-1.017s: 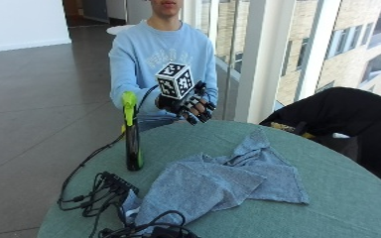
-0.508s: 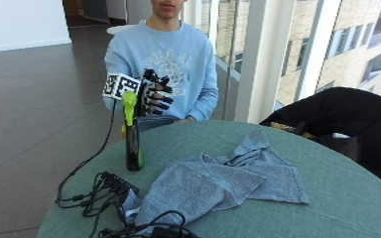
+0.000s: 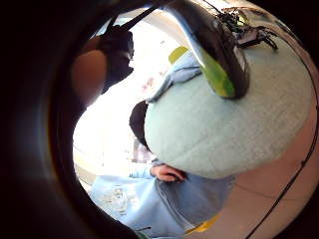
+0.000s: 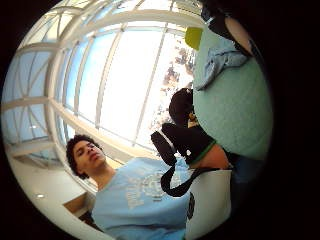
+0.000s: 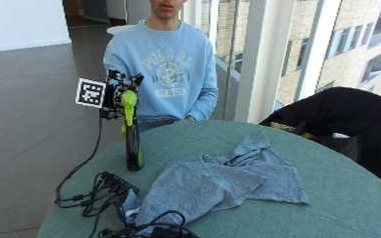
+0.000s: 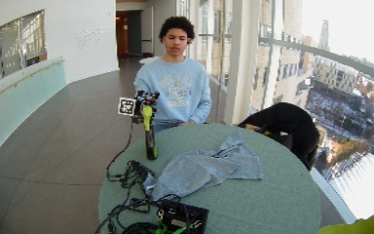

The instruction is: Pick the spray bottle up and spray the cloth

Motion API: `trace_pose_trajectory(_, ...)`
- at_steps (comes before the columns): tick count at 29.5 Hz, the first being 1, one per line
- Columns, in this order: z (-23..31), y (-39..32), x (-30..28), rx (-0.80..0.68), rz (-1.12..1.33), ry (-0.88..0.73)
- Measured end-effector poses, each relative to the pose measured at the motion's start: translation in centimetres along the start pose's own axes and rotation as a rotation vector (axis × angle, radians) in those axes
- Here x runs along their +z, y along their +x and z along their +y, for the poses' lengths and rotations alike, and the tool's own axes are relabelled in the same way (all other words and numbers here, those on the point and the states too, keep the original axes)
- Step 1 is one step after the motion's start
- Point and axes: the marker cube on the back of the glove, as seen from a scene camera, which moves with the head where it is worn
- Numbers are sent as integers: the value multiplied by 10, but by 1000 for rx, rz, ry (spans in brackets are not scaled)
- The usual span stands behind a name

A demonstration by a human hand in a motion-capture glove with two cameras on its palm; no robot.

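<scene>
Table [image 5: 349, 198], round, green-topped. Cloth [image 5: 223, 183], blue-grey, crumpled across the middle of it. Spray bottle [image 5: 132, 134], dark with a lime-green head, upright near the table's edge, well apart from the cloth. Gloved right hand [image 5: 114, 91] at the bottle's head, right beside it; cannot tell whether fingers curl around it or only hover.
</scene>
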Motion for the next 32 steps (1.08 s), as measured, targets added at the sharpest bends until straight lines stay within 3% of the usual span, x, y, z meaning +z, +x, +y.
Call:
trace_pose_trajectory(12,-43,37,-27,93,21,259)
trace_pose_trajectory(17,-55,61,-36,48,40,170)
trace_pose_trajectory(22,-84,76,-30,144,-14,268)
trace_pose_trajectory(32,-110,94,-15,162,-7,230)
